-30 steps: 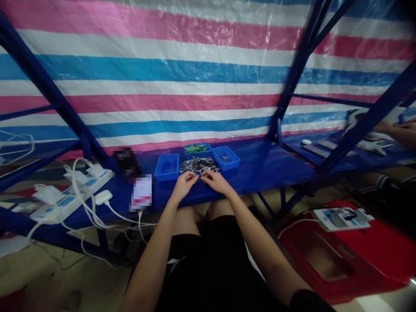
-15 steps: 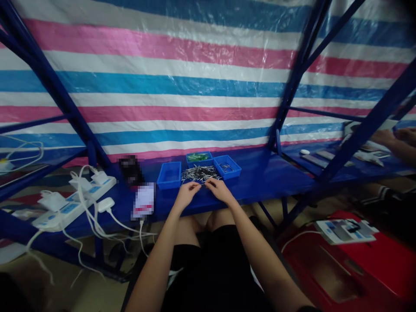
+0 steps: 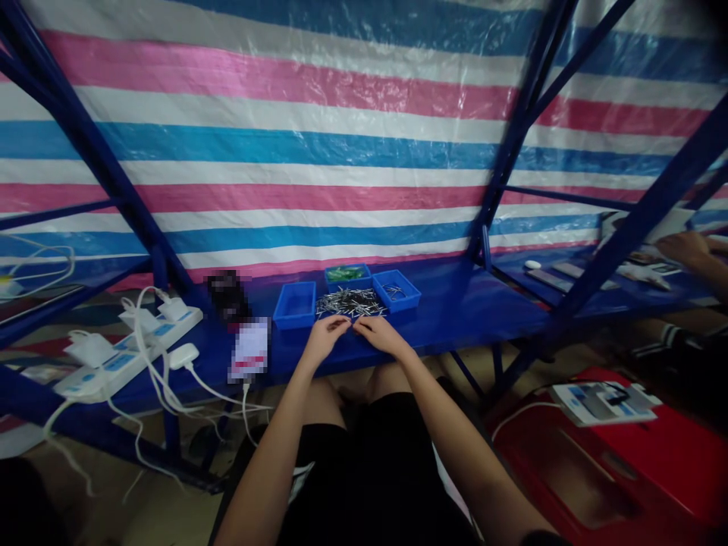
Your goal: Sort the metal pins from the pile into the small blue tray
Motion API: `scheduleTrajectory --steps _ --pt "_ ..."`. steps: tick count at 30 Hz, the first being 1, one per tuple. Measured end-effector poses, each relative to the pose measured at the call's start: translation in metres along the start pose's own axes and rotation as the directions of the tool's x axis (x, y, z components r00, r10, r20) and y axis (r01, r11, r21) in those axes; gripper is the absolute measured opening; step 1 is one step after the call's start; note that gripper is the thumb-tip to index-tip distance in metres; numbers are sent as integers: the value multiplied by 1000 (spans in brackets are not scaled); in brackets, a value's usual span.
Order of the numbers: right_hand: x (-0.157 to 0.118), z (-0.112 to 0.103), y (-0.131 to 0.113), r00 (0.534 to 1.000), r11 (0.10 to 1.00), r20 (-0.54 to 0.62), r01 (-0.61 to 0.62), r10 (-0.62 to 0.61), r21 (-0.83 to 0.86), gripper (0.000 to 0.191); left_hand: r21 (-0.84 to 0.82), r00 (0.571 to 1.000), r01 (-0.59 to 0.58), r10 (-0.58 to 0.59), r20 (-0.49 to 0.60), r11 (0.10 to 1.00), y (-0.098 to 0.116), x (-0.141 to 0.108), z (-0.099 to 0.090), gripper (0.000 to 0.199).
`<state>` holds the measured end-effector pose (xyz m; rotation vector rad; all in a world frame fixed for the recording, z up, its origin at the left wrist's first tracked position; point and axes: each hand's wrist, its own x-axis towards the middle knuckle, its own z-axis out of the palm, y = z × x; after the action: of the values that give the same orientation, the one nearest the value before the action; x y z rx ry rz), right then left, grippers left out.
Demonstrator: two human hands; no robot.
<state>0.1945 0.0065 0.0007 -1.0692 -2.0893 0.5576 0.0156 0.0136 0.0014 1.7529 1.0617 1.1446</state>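
My left hand (image 3: 327, 338) and my right hand (image 3: 376, 334) meet fingertip to fingertip just in front of a pile of thin silvery metal pieces (image 3: 351, 302). Fingers of both hands are pinched; whatever small thing lies between them is too small to make out. Left of the pile stands a blue bin (image 3: 294, 305) in which I see nothing. A second blue bin (image 3: 396, 290) at the right holds a few of the thin pieces. Behind the pile, a third blue bin (image 3: 347, 276) contains something green.
A white power strip (image 3: 133, 356) with plugs and cables lies on the left of the blue table (image 3: 472, 303). Nearby are a blurred phone-like item (image 3: 250, 349) and a dark object (image 3: 227, 294). At far right, another person's hand (image 3: 682, 246) shows above a red stool (image 3: 614, 447).
My right hand has moved slightly left and down from the pile's edge, bringing its fingertips up to those of my left hand. The other person's hand has shifted a little.
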Motion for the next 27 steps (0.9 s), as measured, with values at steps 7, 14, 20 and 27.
scheduleTrajectory --steps 7,14,20,27 --pt "-1 -2 -5 985 996 -162 -55 66 73 23 -19 1000 -18 19 18 1000 4 -2 0 27" --pt "-2 -3 -1 993 991 -112 -32 46 127 21 137 994 -54 41 96 989 3 -4 1 30" --pt "-2 -2 -1 995 989 -86 -34 47 144 19 175 992 -57 36 122 983 0 -3 3 30" --pt "1 -2 5 972 974 -199 -80 123 211 22 140 1000 -16 14 21 990 1 -1 -3 33"
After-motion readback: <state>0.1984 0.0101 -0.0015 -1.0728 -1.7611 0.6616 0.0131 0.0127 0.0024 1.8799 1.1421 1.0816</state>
